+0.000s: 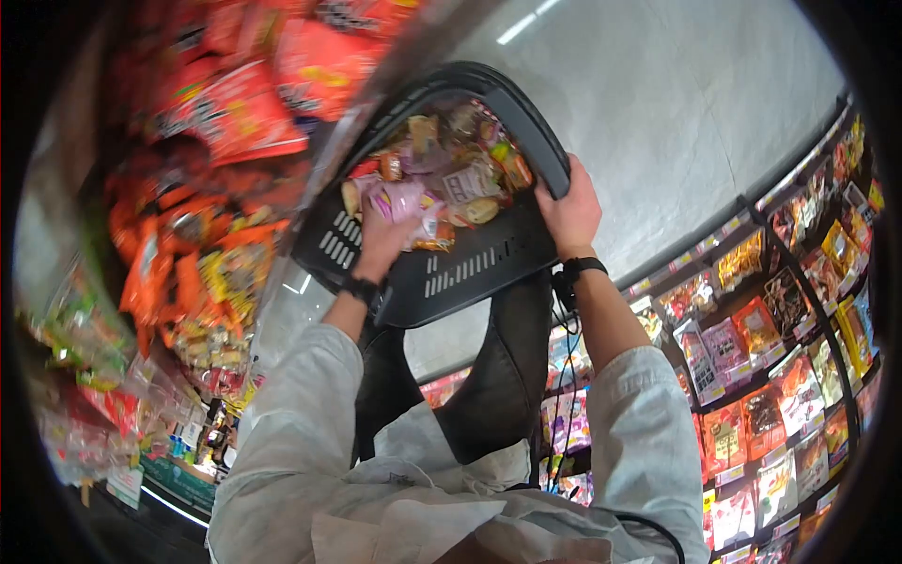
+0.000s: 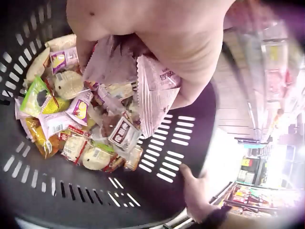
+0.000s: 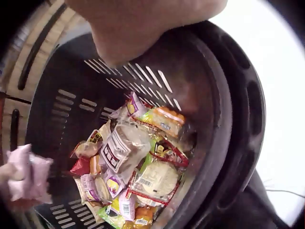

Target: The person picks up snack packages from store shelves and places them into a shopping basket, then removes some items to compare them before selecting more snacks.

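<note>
A black slotted basket [image 1: 404, 301] holds many small wrapped snacks [image 3: 162, 176]. Inside it, the left hand [image 1: 385, 242] grips pink packets [image 1: 396, 199]; in the left wrist view this hand [image 2: 157, 28] has its fingers round the pink packets [image 2: 114, 64], above the other snacks. The right wrist view shows the pink packets [image 3: 31, 176] at the left edge, over the basket's side. The right hand [image 1: 573, 209] holds the basket's rim at its right side, and appears large at the top of the right wrist view [image 3: 152, 24].
Red bags [image 1: 235, 108] and orange packets [image 1: 150, 273] fill a display at the left. Shelves of bagged snacks [image 1: 742, 432] stand at the right. Grey floor [image 1: 658, 122] lies beyond the basket, and the person's legs [image 1: 507, 357] are below it.
</note>
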{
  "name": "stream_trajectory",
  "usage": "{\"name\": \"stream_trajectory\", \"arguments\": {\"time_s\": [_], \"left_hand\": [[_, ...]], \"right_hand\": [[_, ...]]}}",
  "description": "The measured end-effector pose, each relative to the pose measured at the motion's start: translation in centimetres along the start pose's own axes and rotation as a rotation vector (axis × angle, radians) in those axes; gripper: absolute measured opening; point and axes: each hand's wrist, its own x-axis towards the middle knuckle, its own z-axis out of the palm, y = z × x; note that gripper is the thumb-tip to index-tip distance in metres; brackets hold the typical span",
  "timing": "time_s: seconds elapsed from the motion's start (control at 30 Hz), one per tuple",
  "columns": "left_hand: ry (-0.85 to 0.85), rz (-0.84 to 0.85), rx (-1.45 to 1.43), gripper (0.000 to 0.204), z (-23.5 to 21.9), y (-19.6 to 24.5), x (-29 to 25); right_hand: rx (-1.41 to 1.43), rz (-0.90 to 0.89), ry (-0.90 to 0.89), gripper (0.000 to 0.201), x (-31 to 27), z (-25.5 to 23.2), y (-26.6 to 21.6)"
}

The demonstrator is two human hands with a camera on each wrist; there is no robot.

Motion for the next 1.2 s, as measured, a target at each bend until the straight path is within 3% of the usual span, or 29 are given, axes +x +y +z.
{"name": "stream_trajectory", "arguments": {"time_s": [0.03, 0.07, 0.1, 0.17, 0.23, 0.27, 0.33, 0.4, 0.43, 0.47, 0.53, 0.67, 0.8, 0.9, 1.0, 1.13, 1.2], "left_hand": [[0.013, -0.053, -0.012, 0.079, -1.1, 3.9, -3.2], [-0.053, -0.101, -0.198, 0.084, -2.5, 5.1, -5.9], [0.015, -0.060, -0.109, 0.086, -3.7, 5.3, -9.1], [-0.016, 0.087, -0.172, 0.084, -6.4, 5.7, -14.7], [-0.081, 0.062, -0.204, 0.087, -9.5, 8.9, -19.9], [-0.074, 0.043, -0.122, 0.088, -11.3, 9.9, -22.5], [-0.074, 0.086, -0.048, 0.088, -15.3, 12.9, -26.8], [-0.045, 0.092, -0.202, 0.088, -18.9, 12.9, -30.3], [-0.043, 0.099, -0.286, 0.089, -20.4, 12.4, -31.3], [-0.050, 0.097, -0.323, 0.088, -21.8, 12.1, -32.1], [-0.076, 0.072, -0.373, 0.088, -25.0, 11.5, -34.1], [-0.156, 0.177, -0.419, 0.090, -29.1, 9.6, -36.3], [-0.216, 0.262, -0.129, 0.084, -30.7, 7.6, -36.8], [-0.255, 0.328, -0.122, 0.082, -30.0, 9.8, -38.4], [-0.276, 0.413, -0.075, 0.084, -27.8, 12.6, -40.4], [-0.392, 0.581, -0.022, 0.087, -23.8, 17.9, -45.7], [-0.513, 0.579, 0.008, 0.086, -21.2, 19.7, -48.3]], "right_hand": [[-0.018, -0.006, 0.009, 0.065, -0.1, 0.3, 0.4], [-0.034, -0.020, 0.021, 0.067, 0.1, 0.4, 0.3], [-0.087, 0.007, -0.105, 0.072, 0.5, -0.3, -0.2], [-0.207, 0.057, -0.341, 0.083, 0.7, -2.8, -1.3], [-0.561, -0.015, -0.407, 0.095, -0.1, -4.7, -1.2], [-0.555, -0.005, -0.386, 0.099, -1.0, -5.6, -1.7], [-0.266, 0.013, -0.220, 0.082, -3.6, -6.6, -3.2], [-0.013, -0.085, -0.222, 0.051, -6.8, -9.2, -5.8], [0.248, -0.084, -0.145, 0.041, -9.2, -8.4, -4.8], [0.491, -0.030, -0.351, 0.034, -9.9, -6.8, -1.5], [0.723, 0.161, -0.586, 0.020, -16.9, -14.5, -9.0], [0.244, 0.008, -0.438, 0.030, -28.4, -20.6, -12.7], [0.284, -0.013, -0.427, 0.033, -36.8, -25.3, -14.8], [0.269, 0.008, -0.400, 0.036, -40.8, -29.0, -17.7], [0.295, -0.077, -0.358, 0.035, -43.3, -31.2, -19.2], [0.409, -0.331, -0.319, 0.043, -46.5, -33.4, -19.9], [0.473, -0.409, -0.341, 0.050, -48.6, -34.9, -19.6]]}}
